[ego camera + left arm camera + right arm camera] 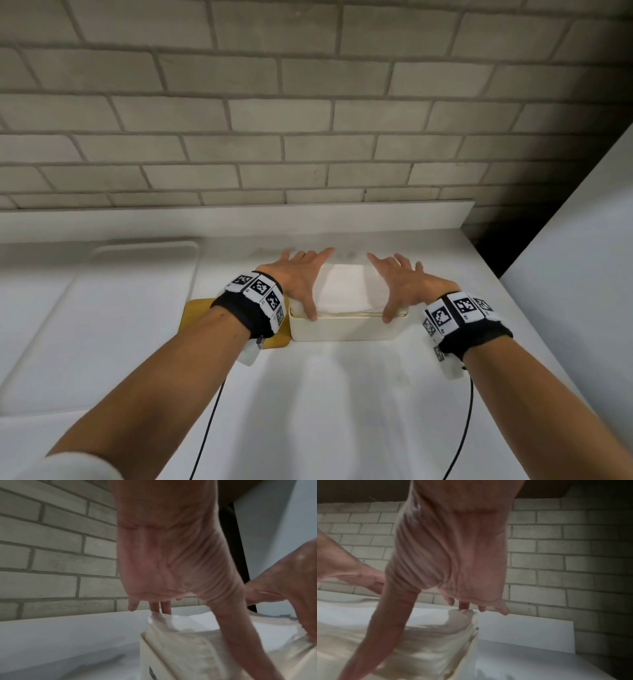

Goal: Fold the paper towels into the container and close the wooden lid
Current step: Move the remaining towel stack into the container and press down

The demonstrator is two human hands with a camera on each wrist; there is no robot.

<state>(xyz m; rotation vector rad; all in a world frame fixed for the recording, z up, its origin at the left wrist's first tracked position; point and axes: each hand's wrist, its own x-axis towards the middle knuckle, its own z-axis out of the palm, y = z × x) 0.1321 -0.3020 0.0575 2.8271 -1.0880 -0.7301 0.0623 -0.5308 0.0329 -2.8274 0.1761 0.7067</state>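
Now your left hand [297,281] and right hand [400,287] lie spread, fingers straight, pressing the towels [347,287] into the container [342,328]. Soft and springy, they likely need flat pressure at the edges. The lid [196,312] waits left.

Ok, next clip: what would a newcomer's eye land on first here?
Two bare hands, the left hand and the right hand, spread with straight fingers over the stack of white paper towels in the cream rectangular container at the middle of the white counter. The flat yellow wooden lid lies on the counter left of the container, partly under the left wrist; it is not yet on.
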